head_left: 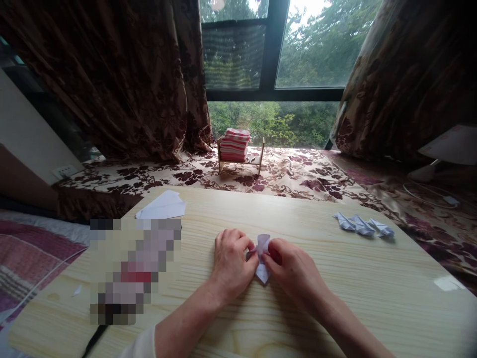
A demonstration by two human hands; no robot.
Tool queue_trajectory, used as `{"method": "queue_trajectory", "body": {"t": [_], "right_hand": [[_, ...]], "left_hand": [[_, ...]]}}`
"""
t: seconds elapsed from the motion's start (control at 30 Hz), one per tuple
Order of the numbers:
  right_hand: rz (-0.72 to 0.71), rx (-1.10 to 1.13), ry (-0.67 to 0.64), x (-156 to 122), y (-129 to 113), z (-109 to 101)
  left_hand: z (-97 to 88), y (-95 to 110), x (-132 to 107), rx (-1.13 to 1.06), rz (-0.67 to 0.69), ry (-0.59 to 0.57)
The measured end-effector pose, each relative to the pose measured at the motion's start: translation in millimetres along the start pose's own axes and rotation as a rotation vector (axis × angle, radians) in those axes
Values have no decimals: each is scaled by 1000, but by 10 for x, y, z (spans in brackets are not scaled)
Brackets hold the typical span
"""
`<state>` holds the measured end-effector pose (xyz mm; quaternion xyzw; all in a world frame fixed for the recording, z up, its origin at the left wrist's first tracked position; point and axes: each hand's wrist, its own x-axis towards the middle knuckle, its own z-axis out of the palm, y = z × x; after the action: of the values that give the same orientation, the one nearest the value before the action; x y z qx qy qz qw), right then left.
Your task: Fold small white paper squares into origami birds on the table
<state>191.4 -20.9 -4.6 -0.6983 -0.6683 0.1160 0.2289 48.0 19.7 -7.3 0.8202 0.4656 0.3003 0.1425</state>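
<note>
Between my two hands, over the middle of the table, is a small piece of folded white paper (263,274). Its lower end comes to a point toward me, and its upper flap stands up and curls. My left hand (234,256) pinches its left side between thumb and fingers. On the other side, my right hand (292,262) is closed on the right edge, with the fingertips partly hidden. Several folded paper pieces (363,226) lie in a row at the table's far right.
Loose white paper sheets (162,205) lie at the back left of the wooden table (208,206). A blurred-out object (136,273) rests on the left, beside a paper scrap (76,290). Beyond the table, a small rack (240,161) holds folded striped cloths (234,144) before the window.
</note>
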Motion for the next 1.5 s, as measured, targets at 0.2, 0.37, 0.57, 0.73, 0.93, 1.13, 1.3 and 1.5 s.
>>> {"method": "queue_trajectory", "body": {"t": [0.2,0.37,0.57,0.73,0.93,1.13,1.3,1.5], "right_hand": [[40,113,-38,22,25,-29],[27,202,-33,36,55,-35],[-28,122,-50,22,30,-43],[-60,27,-60,-4,8,-59],[-97,-14,-39,-29,8,-46],[-101,-21,-39,-26,9,-37],[-99,-43,-32,-23,5,-35],[-95,-51,-13,-24,15,-25]], "left_hand": [[-3,-9,5,-7,10,-12],[-1,-18,-1,17,3,-12],[1,2,-4,7,1,-12],[-126,-42,-12,-76,-4,-91],[-277,-73,-38,-151,-77,-74],[-218,-60,-60,-148,-67,-78],[-157,-55,-37,-84,-94,-47],[-23,3,15,112,-68,6]]}}
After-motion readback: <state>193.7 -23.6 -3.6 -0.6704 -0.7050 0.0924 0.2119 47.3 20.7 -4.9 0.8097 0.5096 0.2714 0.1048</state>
